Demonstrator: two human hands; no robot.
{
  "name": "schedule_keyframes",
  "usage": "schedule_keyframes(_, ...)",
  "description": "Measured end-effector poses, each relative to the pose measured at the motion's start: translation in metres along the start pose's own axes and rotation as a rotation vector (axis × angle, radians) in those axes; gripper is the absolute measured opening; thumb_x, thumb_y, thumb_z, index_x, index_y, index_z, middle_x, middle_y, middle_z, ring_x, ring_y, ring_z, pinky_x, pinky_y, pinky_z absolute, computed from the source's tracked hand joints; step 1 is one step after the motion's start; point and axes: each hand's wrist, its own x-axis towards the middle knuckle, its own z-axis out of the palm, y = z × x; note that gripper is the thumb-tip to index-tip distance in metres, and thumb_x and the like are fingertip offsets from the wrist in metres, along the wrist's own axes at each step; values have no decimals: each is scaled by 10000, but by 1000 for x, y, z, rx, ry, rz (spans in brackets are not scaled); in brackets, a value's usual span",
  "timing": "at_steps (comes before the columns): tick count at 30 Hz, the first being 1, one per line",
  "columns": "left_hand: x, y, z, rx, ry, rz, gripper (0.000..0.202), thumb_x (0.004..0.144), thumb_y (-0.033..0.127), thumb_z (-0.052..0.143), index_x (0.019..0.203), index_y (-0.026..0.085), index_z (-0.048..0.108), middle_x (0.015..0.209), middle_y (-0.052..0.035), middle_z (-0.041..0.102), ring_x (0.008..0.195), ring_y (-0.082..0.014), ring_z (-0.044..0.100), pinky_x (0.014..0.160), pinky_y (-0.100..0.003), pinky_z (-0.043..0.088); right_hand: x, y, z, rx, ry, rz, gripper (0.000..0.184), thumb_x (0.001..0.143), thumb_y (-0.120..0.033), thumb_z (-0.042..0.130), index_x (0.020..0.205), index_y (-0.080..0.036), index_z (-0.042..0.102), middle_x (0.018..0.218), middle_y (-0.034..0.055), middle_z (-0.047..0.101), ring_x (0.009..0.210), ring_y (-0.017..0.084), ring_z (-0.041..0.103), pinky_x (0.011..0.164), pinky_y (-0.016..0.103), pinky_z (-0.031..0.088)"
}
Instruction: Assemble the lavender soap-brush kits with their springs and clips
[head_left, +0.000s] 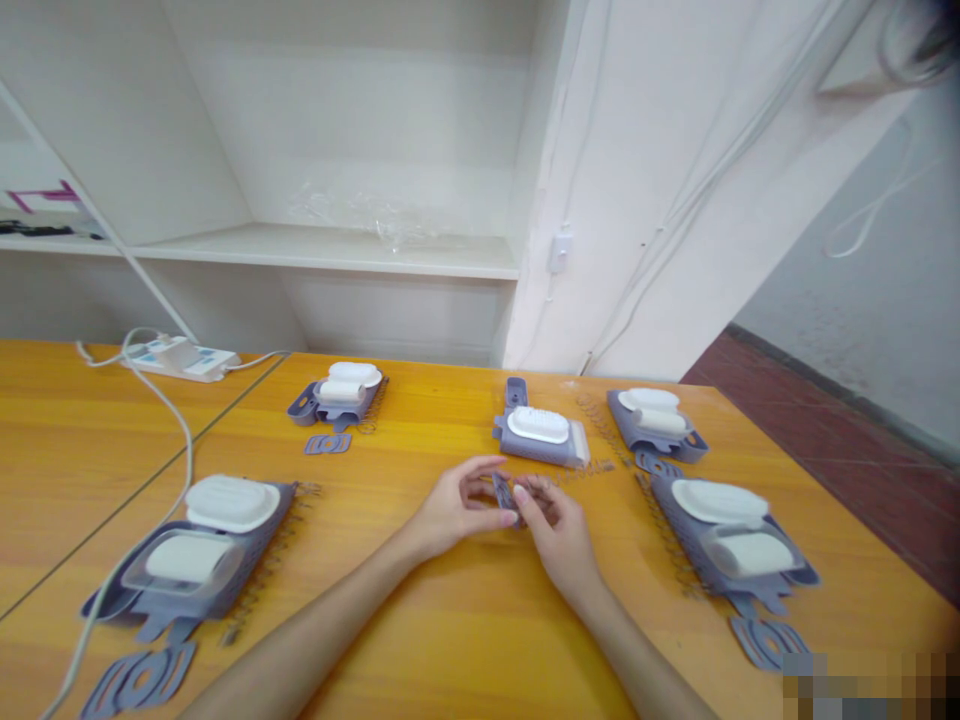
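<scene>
Over the middle of the table, my left hand (465, 503) holds a small grey-purple plastic piece (504, 492) between thumb and fingers. My right hand (553, 520) meets it from the other side, thumb and fingertips pinched against the piece. The fingers cover much of it, so its full shape is hidden. Just beyond my hands lies a grey-purple plastic holder (517, 445) with a white oval part (538, 424) on top. A thin row of small dark curly pieces (585, 468) runs beside that holder, close to my right fingers.
Similar holder sets lie at the far left (349, 395), near left (196, 550), far right (654, 420) and near right (735, 535), with flat slotted plates (141, 680). A white cable (187, 440) crosses the left side from a power strip (180, 358). White shelving (360, 250) stands behind.
</scene>
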Motion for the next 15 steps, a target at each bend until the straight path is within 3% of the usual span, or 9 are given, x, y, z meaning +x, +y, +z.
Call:
schedule_keyframes(5,5,8,-6,-257,189,-40,579,673,331,751,1175,150,526,1098,-143,634,899,-212,645,793,-369,513,-1,1,-1,35,30,32,364,866,-446,499,1079,-159,561,729,26,629,604,149,614,576,266,519)
schedule_keyframes(8,5,8,-4,-228,178,-37,661,592,263,812,1172,152,516,1078,-137,650,874,-203,655,799,-344,504,-1,2,-2,41,17,31,363,869,-435,501,1103,-162,550,742,23,626,620,147,616,590,261,514)
schedule_keyframes(11,5,5,-1,-242,155,-53,654,599,263,807,1165,151,501,1064,-135,657,866,-196,658,802,-342,503,-1,3,-2,54,15,25,370,875,-432,490,1126,-165,538,759,27,631,622,149,616,597,269,512)
schedule_keyframes(15,6,6,-1,-206,234,-24,656,561,255,825,1126,150,509,1049,-119,663,814,-166,661,786,-311,504,-1,4,-2,47,26,21,382,878,-438,479,1142,-166,532,754,27,632,615,153,614,604,282,514)
